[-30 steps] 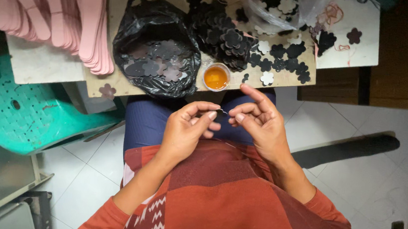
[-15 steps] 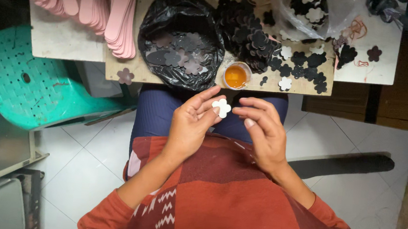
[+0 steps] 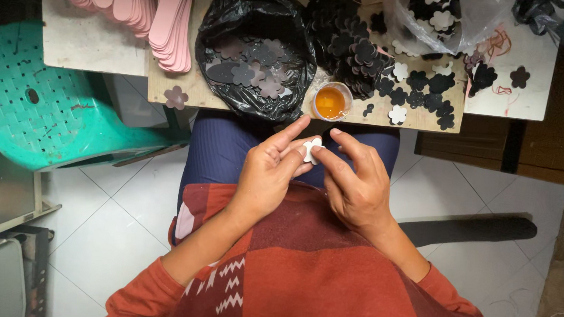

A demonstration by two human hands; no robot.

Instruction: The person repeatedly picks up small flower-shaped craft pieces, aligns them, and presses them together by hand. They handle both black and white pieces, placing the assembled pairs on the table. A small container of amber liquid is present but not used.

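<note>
My left hand [image 3: 269, 171] and my right hand [image 3: 355, 183] meet over my lap, just below the table edge. Together their fingertips pinch a small white flower-shaped cutout [image 3: 311, 149]. The left thumb and forefinger hold its left side, while the right forefinger and thumb press on its right side. Right above the hands, on the table edge, stands a small round cup of orange glue [image 3: 330, 102].
A black plastic bag [image 3: 256, 22] holds grey flower cutouts. A heap of black flower cutouts [image 3: 357, 50] and a few white ones lie on the wooden table [image 3: 167, 86]. Pink foam strips [image 3: 153, 7] lie at the back left. A teal plastic stool [image 3: 44, 106] stands left.
The white flower cutout, held in my left fingers half a second ago, is now pinched by both hands. My view has shifted slightly relative to the table.
</note>
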